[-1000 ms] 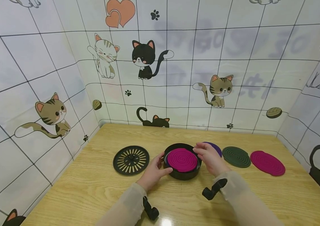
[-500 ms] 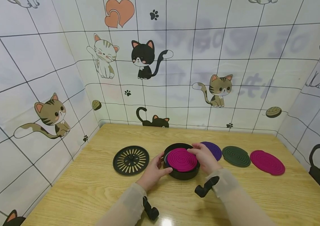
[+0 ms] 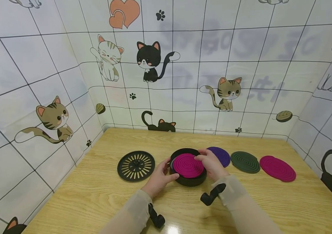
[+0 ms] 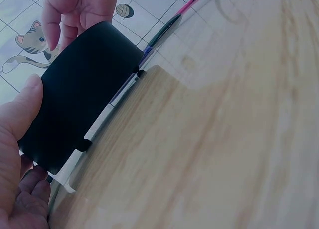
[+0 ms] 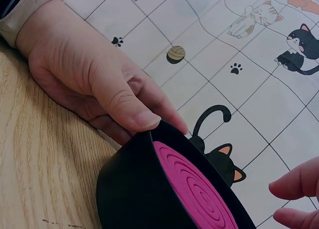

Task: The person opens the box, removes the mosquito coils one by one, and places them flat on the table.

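- A white tile-patterned wall covering point(image 3: 183, 74), printed with cartoon cats, paw marks, hearts and yarn balls, begins at the left edge and runs behind the wood-grain surface point(image 3: 119, 208) to the right edge.
- A round black lid point(image 3: 136, 167) with radial slots and a small central knob lies flat on the surface, just left of the left hand.
- The left hand point(image 3: 160, 178) holds the left side of the container, thumb against the near side and fingers curving round the far side; its grip is about as wide as that side. A black wrist mount point(image 3: 156, 216) sits at its pale sleeve.
- The round black container point(image 3: 190, 182) stands upright, with short feet underneath, between the two hands.
- A magenta spiral coil point(image 3: 188, 165) lies inside the container, its face below the rim in the right wrist view.
- The right hand point(image 3: 213, 165) grips the container's right side narrowly, thumb at the rim and fingers along the outside. It wears a matching black mount.
- A purple spiral coil point(image 3: 222, 158) lies just beyond that hand, partly hidden by it.
- A dark green spiral coil point(image 3: 245, 162) lies next to the purple one.
- A second magenta coil point(image 3: 277, 168) lies farthest right, flat beside the green one.
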Demonstrator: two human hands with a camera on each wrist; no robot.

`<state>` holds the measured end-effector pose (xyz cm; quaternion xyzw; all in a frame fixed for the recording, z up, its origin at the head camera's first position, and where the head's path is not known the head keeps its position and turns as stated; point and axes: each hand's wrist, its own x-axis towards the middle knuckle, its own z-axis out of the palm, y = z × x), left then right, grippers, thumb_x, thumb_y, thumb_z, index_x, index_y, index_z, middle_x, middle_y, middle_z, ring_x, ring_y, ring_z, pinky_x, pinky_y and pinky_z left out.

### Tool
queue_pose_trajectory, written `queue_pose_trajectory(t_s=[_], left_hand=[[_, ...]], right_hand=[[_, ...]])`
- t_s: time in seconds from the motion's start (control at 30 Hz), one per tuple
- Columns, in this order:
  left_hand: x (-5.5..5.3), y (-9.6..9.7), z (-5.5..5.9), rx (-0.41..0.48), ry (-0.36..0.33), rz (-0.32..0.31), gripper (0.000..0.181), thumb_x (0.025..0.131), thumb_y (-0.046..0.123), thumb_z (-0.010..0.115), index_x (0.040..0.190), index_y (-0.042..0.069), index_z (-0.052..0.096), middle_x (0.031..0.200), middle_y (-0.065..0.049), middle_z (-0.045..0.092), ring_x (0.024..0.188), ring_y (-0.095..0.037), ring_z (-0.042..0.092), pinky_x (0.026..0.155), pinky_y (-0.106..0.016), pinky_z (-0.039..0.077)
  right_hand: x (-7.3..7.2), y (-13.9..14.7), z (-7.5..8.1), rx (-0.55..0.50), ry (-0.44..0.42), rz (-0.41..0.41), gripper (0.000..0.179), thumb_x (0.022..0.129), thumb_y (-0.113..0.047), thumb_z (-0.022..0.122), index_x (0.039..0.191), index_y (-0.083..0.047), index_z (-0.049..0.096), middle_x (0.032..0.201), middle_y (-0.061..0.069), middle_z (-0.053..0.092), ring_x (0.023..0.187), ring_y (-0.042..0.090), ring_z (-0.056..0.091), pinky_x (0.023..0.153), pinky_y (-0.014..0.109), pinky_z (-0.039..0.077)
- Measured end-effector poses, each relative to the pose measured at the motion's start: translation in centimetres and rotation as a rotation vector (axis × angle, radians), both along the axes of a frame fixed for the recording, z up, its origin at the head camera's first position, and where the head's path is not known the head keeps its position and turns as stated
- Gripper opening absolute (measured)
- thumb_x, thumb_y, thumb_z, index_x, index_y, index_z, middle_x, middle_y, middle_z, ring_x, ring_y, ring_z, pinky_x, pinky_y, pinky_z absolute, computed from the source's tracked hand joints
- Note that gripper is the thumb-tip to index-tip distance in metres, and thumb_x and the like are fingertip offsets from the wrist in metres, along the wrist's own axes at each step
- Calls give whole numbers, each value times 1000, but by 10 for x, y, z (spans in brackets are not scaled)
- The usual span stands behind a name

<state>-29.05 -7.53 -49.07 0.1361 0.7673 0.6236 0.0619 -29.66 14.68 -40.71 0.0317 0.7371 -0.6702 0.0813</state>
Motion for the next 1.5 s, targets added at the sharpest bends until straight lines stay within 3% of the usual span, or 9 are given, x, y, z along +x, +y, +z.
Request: queue_pose_trajectory(t_s=[0.17,0.5,1.0,1.5], left_hand=[[1,1,1,2,-6,6,89,82,37,77,151,11,29,148,-13,39,137,-30,35,113,-44,29],[0,0,0,-4,4,10,88,81,36,78,151,11,30,146,-12,41,136,-29,36,113,-43,29],[-2,1,0,27,5,-4,84,85,23,76,151,4,27,148,-18,37,137,-35,34,113,-49,27],[1,1,2,0,1,7,88,82,35,78,151,10,29,148,-12,38,137,-29,35,113,-44,28]], right_hand=[[-1,-1,-1,19,-5,-11,56,93,-2,50,144,8,29,148,27,25,136,41,25,112,53,24],[-1,-3,-1,0,3,-29,56,93,0,50,145,7,29,148,26,25,138,41,21,114,57,16],[-2,-6,-10,-95,106,-140,54,92,14,47,143,9,32,145,25,31,133,37,36,108,44,35],[-2,-8,-10,-84,-19,-129,46,91,2,55,136,9,47,150,24,30,140,37,19,116,48,18]])
